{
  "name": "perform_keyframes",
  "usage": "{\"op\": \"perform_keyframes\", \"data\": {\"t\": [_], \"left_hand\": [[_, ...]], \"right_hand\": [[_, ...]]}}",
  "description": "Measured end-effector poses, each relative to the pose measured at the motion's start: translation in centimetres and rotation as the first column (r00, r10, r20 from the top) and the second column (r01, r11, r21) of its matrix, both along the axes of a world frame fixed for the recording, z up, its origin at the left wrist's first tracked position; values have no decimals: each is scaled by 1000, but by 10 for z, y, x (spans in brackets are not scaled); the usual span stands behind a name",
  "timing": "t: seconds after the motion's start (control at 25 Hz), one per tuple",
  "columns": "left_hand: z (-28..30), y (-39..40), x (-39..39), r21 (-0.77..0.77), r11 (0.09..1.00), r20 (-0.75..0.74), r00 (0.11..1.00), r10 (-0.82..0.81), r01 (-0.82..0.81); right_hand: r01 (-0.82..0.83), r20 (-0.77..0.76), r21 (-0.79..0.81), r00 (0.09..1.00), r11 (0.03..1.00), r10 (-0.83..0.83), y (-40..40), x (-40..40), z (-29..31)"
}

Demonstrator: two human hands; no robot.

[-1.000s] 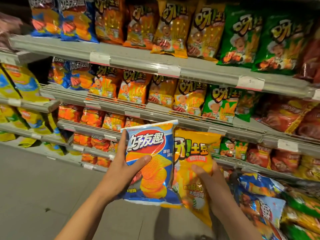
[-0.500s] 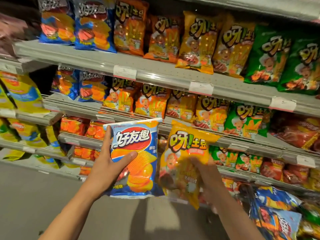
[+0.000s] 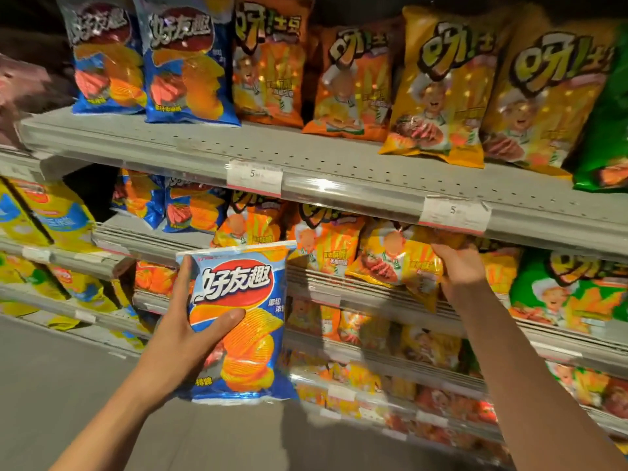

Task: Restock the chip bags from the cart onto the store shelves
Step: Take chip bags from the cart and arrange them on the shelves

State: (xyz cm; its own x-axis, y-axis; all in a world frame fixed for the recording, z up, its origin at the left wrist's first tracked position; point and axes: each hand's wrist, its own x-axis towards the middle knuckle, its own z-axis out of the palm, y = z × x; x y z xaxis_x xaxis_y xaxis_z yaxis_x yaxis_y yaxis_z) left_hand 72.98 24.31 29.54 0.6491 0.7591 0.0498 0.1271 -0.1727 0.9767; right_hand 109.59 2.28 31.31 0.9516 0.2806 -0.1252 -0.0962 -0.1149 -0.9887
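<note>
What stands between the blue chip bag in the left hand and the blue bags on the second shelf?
Nothing visible: the blue chip bag, held by the left hand, has open air up to the blue bags.

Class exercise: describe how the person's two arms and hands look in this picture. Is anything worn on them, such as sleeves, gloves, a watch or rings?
Both forearms are bare as far as the picture shows; no sleeve edge comes into view. The left hand and the right hand wear no gloves, and no watch, bracelet or ring shows on either wrist or on the fingers in view.
</note>
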Motion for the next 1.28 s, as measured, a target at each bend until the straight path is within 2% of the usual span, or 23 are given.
{"op": "perform_keyframes", "data": {"t": [0.08,0.16,0.32,0.52,0.64,0.76,0.84,0.92,1.0,1.08,1.12,1.2,1.28], "left_hand": [[-3,8,10,-27,1000,-18,1000,3,-3],[-5,10,20,-54,999,-30,1000,-2,1],[-9,10,46,-71,997,-32,999,-31,29],[-1,12,70,-68,992,-15,994,-108,107],[-2,12,78,-72,989,9,991,-131,131],[1,10,82,-63,983,24,985,-170,171],[3,10,84,-59,977,43,979,-202,204],[6,13,84,-63,971,49,973,-227,230],[8,20,83,-57,971,49,972,-231,234],[11,29,79,-31,970,52,970,-239,241],[11,34,77,-27,970,59,969,-239,241],[10,49,71,-67,971,71,972,-225,230],[4,66,65,-104,970,83,974,-211,219]], "right_hand": [[6,-6,-121,1000,993,-7,-1,15,-1],[18,29,-138,999,990,-14,-6,20,-2],[-152,212,-59,964,987,161,3,10,-12],[-225,138,83,967,971,213,17,0,-32],[-180,208,42,964,983,168,18,-10,-37],[2,304,-50,952,999,14,25,-23,-33],[135,421,-144,905,980,-63,26,-32,-30],[300,620,-250,779,921,-86,24,-45,-31],[340,772,-339,634,877,53,24,-56,-33],[251,737,-483,634,839,235,29,-61,-34],[234,707,-516,659,824,255,32,-64,-34],[281,729,-448,665,849,165,42,-73,-33],[323,806,-336,584,884,93,58,-91,-32]]}}
